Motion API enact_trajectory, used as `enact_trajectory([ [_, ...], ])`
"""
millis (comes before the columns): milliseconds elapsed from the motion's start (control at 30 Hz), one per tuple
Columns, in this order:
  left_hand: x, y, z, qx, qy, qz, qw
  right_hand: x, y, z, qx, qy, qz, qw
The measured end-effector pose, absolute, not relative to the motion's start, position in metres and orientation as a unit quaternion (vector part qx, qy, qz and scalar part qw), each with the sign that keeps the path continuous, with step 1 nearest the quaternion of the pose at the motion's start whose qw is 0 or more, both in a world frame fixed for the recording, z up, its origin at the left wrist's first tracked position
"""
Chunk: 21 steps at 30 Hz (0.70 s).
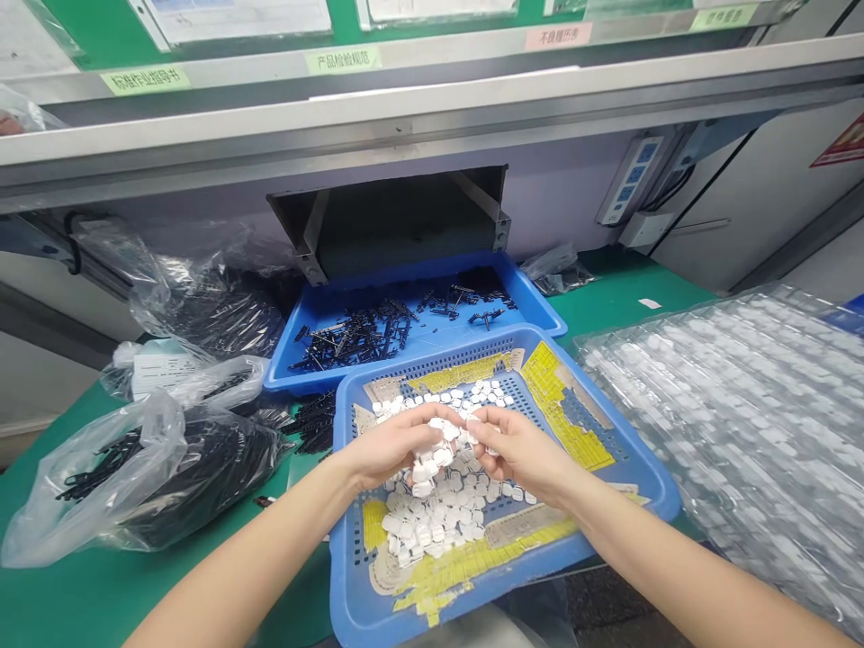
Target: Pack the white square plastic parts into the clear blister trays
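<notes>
1. Both bare forearms come in from the near edge and converge toward the middle, the left from the near left and the right from the near right.
2. The left hand (395,447) has its palm turned rightward, with the fingers curled into a loose cup around a handful of small white pieces (432,459).
3. The right hand (519,453) faces it, back upward and wrist straight, its bent fingers and thumb pinched on the same pieces.
4. The fingertips of the two hands nearly meet, while the wrists are well apart.
</notes>
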State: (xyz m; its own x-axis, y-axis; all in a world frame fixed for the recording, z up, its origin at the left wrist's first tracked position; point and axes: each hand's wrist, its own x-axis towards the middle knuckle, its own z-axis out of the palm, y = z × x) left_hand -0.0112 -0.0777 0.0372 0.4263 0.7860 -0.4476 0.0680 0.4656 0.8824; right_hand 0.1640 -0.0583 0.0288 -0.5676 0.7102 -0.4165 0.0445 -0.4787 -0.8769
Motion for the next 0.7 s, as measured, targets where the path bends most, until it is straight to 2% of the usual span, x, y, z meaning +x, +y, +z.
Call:
enact_trajectory([
  [233, -0.0096, -0.0812, 0.039, 0.473, 0.507, 0.238, 0.68, 0.1592, -0.0597, 0.0347, -0.411, -0.483, 0.736, 0.236],
  [533, -0.0105, -0.0837, 0.0303, 0.497, 0.501, 0.205, 0.679, 0.1539, -0.0607, 0.0335, -0.461, -0.618, 0.62, 0.147],
  [700, -0.0112, -0.0797, 0.0301, 0.495, 0.501, 0.24, 0.668, 0.1567, -0.0587, 0.0306, -0.489, -0.557, 0.644, 0.188],
])
